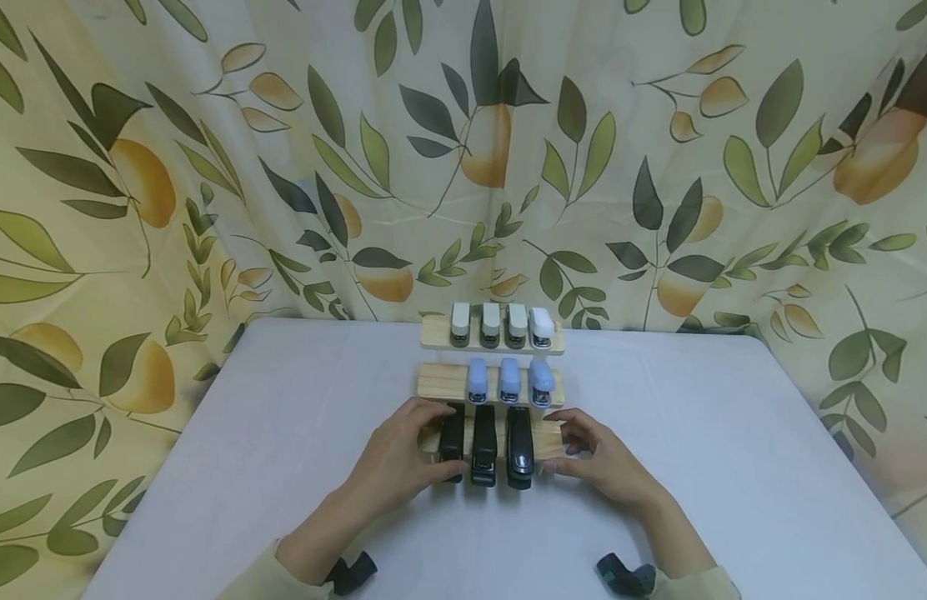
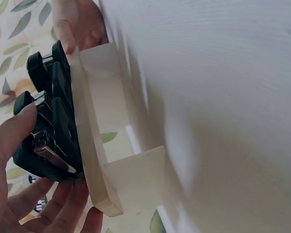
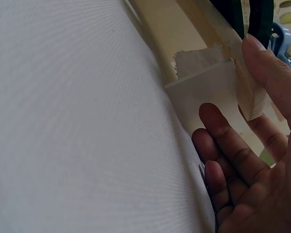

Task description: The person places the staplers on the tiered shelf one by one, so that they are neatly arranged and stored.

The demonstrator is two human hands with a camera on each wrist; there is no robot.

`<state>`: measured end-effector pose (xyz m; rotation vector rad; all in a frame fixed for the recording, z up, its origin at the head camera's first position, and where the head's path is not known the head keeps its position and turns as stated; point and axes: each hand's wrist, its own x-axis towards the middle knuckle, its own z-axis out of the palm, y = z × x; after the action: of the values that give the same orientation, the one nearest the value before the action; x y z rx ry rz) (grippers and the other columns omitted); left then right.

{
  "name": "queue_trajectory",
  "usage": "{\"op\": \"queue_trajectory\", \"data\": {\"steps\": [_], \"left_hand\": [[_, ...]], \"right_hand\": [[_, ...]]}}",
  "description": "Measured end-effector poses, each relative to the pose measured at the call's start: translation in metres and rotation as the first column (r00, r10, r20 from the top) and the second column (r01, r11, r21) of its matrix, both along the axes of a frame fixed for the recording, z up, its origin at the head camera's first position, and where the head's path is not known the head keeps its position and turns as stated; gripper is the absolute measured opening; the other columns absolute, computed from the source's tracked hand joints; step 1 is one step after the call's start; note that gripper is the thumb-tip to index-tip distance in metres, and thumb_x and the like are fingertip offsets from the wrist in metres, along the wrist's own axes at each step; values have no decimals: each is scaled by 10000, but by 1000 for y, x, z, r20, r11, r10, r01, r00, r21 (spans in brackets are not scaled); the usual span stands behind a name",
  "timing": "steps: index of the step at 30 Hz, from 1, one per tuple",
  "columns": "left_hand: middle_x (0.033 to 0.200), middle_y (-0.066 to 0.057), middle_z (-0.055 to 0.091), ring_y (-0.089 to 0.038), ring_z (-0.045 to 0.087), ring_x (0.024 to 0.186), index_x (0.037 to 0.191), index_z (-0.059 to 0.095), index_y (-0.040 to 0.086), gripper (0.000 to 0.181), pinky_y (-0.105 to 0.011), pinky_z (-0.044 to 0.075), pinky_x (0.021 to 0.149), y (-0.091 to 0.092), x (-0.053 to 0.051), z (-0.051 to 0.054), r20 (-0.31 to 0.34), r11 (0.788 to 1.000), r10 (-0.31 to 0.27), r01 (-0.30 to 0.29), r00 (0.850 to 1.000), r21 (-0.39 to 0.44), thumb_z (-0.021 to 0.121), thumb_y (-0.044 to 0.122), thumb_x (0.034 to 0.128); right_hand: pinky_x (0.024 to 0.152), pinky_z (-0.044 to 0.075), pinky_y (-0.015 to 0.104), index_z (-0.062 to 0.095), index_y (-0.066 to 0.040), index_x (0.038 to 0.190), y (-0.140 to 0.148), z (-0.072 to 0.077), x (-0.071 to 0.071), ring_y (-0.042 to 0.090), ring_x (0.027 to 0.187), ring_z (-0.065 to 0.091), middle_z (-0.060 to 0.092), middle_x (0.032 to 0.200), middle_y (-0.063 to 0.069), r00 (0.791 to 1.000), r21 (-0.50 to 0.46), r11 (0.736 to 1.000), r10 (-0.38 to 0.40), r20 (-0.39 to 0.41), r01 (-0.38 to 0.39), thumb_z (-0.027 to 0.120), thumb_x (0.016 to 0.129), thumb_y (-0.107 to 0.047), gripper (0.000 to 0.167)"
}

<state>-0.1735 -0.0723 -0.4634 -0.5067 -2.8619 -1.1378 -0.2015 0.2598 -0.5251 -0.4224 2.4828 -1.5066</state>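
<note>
Three black staplers stand side by side on the front wooden shelf (image 1: pixel 548 438); the middle stapler (image 1: pixel 483 446) and the right stapler (image 1: pixel 519 448) are untouched. My left hand (image 1: pixel 400 457) grips the left stapler (image 1: pixel 452 442), thumb at its near end and fingers at its far end. In the left wrist view the same thumb presses on the black stapler (image 2: pixel 63 131), with fingers around its other side. At the shelf's right end, my right hand (image 1: pixel 600 461) pinches the wooden board (image 3: pixel 252 94) between thumb and forefinger, the other fingers curled below it beside a pale support panel (image 3: pixel 203 90).
Behind stands a shelf (image 1: pixel 439 382) with three blue staplers (image 1: pixel 509 379). The rearmost, higher shelf (image 1: pixel 436 331) carries several white staplers (image 1: pixel 490 323). A white cloth (image 1: pixel 306 400) covers the table, and a fruit-patterned curtain (image 1: pixel 463 242) hangs behind it. Dark devices (image 1: pixel 627 577) sit at both wrists.
</note>
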Motion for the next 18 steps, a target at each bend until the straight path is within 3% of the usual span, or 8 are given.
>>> {"op": "queue_trajectory", "data": {"steps": [6,11,14,18], "left_hand": [[1269,78,620,-137,634,1136,1344,638,208,731,-364,563,962,0,3,2,-7,1000,4,-4,1000,11,940,443,721],[1158,85,638,-102,622,1010,1319,652,244,693,-331,571,841,-6,6,0,-20,996,55,-53,998,67,940,445,721],[1136,60,661,-97,615,980,1281,670,248,633,-365,577,835,-14,5,-1,-60,991,91,-84,994,103,929,447,739],[1129,68,666,-94,613,974,1252,675,215,520,-382,579,847,-26,0,-4,-115,987,127,-114,985,115,872,434,824]], "right_hand": [[897,505,262,556,-156,1385,4,-1,1,167,987,631,690,1154,83,1000,-21,1000,6,17,-6,865,841,-226,630],[897,516,257,551,-117,1401,6,-5,2,136,1020,643,683,1205,105,1000,-48,999,-4,-2,4,847,858,-193,623],[901,533,251,537,-78,1414,8,-7,2,109,1052,642,661,1234,111,1000,-76,997,-26,-15,25,760,941,-178,533],[868,568,278,507,-38,1426,10,-7,2,91,1044,660,641,1225,125,993,-158,981,-112,25,114,560,1072,-196,391]]}}
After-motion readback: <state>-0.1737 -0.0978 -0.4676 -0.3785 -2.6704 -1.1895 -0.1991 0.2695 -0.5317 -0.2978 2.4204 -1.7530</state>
